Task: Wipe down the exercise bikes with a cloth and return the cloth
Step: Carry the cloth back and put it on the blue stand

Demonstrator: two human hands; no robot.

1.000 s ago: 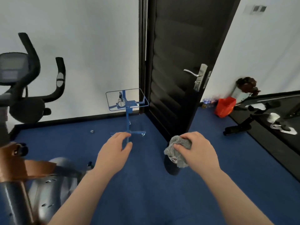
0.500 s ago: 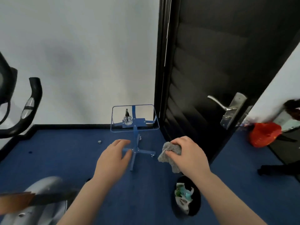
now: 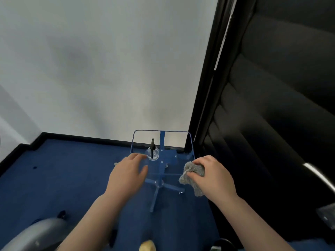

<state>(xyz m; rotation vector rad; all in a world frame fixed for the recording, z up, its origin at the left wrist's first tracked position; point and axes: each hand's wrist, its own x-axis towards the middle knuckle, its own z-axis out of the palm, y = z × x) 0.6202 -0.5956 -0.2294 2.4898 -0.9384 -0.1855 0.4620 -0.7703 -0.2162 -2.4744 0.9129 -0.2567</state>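
The grey cloth (image 3: 193, 175) was bunched in the right hand (image 3: 211, 178) at four o'clock of the clear stand (image 3: 161, 132) — apparently for return; the left hand (image 3: 128, 175) hovered at eight o'clock, fingers relaxed, empty.

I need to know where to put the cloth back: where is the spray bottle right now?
In the head view the spray bottle stands on the clear-topped blue stand by the wall, just beyond the left hand.
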